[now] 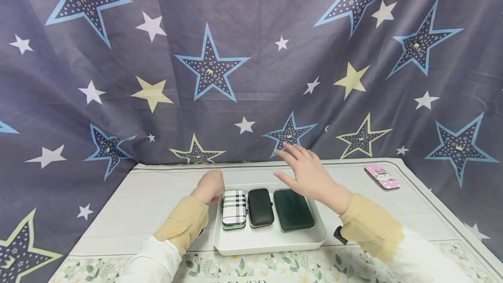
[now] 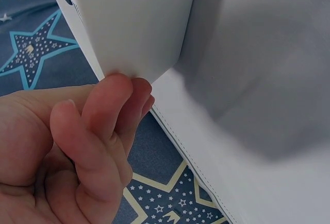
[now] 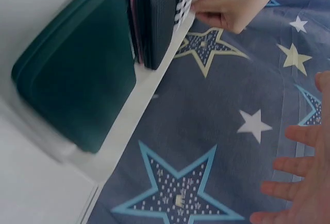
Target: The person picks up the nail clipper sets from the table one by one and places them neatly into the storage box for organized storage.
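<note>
A white tray (image 1: 271, 249) stands on the table, holding a row of three slim cases. On its left lies a white, black-striped plaid case (image 1: 234, 208), in the middle a black ribbed case (image 1: 260, 207), on the right a larger dark green case (image 1: 294, 210). My left hand (image 1: 210, 187) is at the tray's back left corner. Its curled fingers (image 2: 107, 100) meet the tray's outer wall in the left wrist view; the thumb's contact is partly hidden. Above the tray's back right side, my right hand (image 1: 310, 176) hovers with spread fingers, holding nothing.
A pink patterned case (image 1: 382, 177) lies apart at the table's back right. The light table cover (image 1: 173, 178) has a floral strip (image 1: 291, 265) along the front. Behind the table's back edge hangs a star-patterned curtain (image 1: 251, 99).
</note>
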Available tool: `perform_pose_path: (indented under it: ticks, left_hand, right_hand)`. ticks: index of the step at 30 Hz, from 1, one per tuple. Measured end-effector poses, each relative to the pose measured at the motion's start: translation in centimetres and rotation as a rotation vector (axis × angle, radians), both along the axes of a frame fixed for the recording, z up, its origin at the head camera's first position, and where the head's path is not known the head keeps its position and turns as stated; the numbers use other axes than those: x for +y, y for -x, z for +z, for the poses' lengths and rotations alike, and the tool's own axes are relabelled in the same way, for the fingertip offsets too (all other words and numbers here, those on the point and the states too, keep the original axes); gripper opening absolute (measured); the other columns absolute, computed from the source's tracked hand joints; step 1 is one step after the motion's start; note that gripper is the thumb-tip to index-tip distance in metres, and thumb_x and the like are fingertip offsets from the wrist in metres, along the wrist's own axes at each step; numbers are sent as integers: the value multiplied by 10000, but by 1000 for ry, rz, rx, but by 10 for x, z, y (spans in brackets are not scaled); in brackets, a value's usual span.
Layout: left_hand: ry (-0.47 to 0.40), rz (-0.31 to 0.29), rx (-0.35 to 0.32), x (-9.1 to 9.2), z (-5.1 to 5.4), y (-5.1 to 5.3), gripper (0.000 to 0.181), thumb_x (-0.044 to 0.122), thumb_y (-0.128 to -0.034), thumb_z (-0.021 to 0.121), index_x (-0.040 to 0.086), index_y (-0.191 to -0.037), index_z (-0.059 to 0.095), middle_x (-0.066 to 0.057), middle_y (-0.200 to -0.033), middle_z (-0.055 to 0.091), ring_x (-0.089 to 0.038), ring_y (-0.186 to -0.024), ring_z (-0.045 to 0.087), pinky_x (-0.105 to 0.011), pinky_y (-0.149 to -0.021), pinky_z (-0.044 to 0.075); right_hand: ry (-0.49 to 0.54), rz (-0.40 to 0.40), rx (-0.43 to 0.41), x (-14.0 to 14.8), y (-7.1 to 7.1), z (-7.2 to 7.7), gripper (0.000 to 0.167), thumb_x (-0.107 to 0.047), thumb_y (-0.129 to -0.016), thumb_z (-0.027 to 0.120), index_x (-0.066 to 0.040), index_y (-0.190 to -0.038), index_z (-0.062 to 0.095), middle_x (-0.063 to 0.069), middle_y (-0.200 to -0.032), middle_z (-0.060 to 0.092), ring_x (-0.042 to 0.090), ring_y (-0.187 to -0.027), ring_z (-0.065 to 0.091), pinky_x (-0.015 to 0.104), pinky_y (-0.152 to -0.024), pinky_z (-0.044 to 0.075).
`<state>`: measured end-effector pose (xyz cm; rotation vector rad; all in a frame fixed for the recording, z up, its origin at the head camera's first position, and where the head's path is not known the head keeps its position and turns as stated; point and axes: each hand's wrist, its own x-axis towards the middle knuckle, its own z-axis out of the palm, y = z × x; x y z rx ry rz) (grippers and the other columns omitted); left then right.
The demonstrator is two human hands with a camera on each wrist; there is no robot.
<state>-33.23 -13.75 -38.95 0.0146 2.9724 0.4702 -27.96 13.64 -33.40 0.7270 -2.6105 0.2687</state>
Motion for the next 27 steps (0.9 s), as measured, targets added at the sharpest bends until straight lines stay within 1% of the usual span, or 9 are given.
perform_pose_path:
  ticks: [6,11,17,21,27]
  left_hand:
    - [-3,-1,-7,0,0,0,197,-100,-806,510,-151,-963,617,-77,-436,567,-103,-315,517,-166,-299,404]
    - [-8,-3,-10,0,1,-1,185,-102,-807,515,-152,-951,620,-84,-443,582,-115,-329,535,-161,-294,393]
    - [19,-21,6,0,1,-1,154,-103,-793,520,-154,-893,626,-68,-420,568,-86,-293,478,-151,-282,378]
    - [17,-23,12,0,2,-3,155,-103,-787,526,-164,-888,626,-66,-414,556,-73,-279,451,-148,-282,378]
    - [2,-13,11,1,3,-4,175,-109,-784,530,-172,-923,617,-80,-439,562,-76,-295,464,-150,-291,393]
  right_hand:
    - [-33,-31,25,17,7,1,642,-601,-896,464,-273,-1442,382,70,-1523,313,347,-1384,285,653,-1060,268]
    - [-51,-39,22,31,14,-1,661,-621,-888,462,-311,-1459,339,59,-1558,235,354,-1414,211,684,-1074,197]
    - [-67,-55,24,47,21,-5,656,-616,-888,470,-354,-1466,305,43,-1575,184,357,-1428,171,694,-1081,157]
    - [-71,-74,38,59,26,-6,656,-615,-888,471,-346,-1465,311,36,-1579,168,348,-1436,147,700,-1085,132]
    - [-82,-91,55,75,33,-4,639,-594,-895,479,-325,-1457,335,63,-1574,180,376,-1429,148,728,-1066,114]
